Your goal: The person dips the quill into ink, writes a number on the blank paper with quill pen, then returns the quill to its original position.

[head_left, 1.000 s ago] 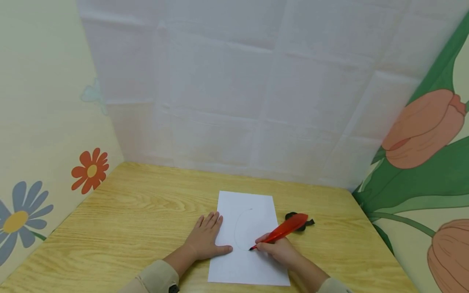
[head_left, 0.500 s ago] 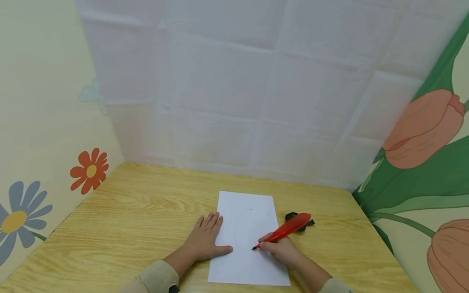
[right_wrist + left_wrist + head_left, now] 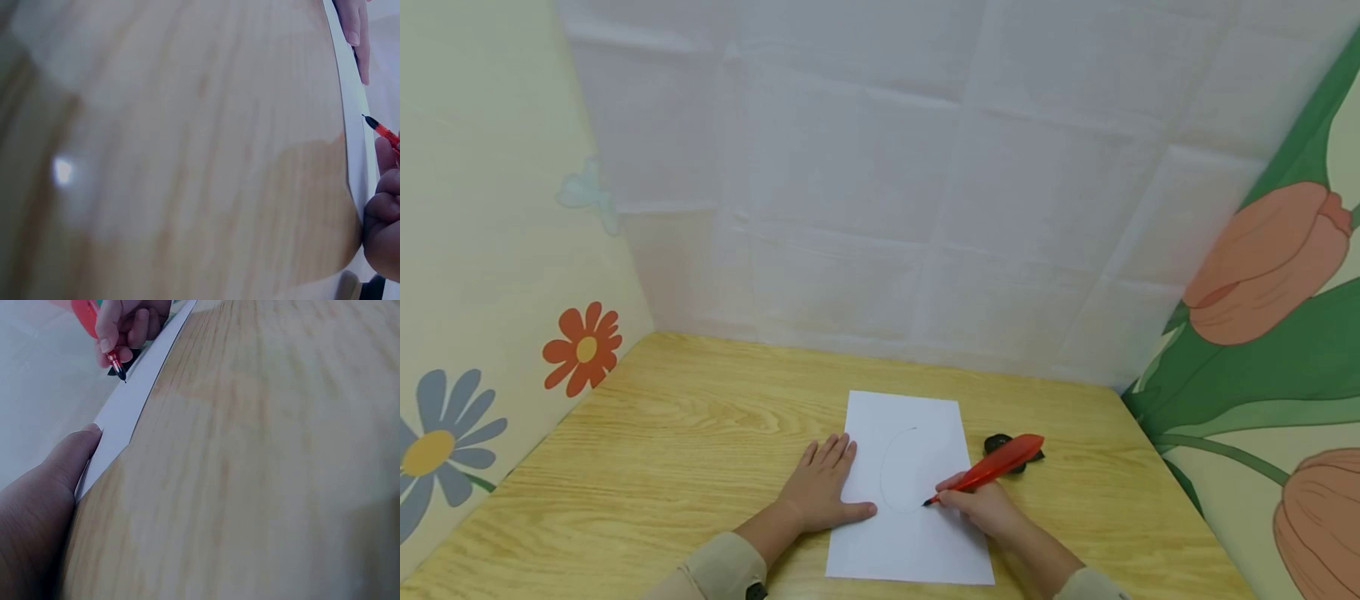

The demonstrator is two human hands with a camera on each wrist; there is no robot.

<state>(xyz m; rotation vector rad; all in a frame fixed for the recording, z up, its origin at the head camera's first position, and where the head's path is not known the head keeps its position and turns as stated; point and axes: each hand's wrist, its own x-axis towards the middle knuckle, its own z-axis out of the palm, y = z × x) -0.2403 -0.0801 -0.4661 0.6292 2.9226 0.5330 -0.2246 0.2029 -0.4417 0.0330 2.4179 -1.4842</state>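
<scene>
A red pen [image 3: 992, 468] with a broad, feather-like upper body is pinched near its dark tip by the fingers [image 3: 958, 497] of the right hand [image 3: 985, 510], curled tight round the barrel, and the tip touches a white sheet of paper [image 3: 904, 492] just ahead of those fingers. On the sheet a thin pencilled oval [image 3: 895, 467] runs from the tip up and round — its right side is not closed. The left hand [image 3: 823, 492] lies flat on the sheet's left edge, its 4 fingers straight and close together on the worktop [image 3: 685, 433], the thumb stretched onto the paper towards the pen tip. Beyond the right fingers, partly hidden behind the pen's body, a small black object [image 3: 1000, 443] rests on the wood — too small to tell what. Flower-printed panels [image 3: 583, 346] stand around the worktop.
</scene>
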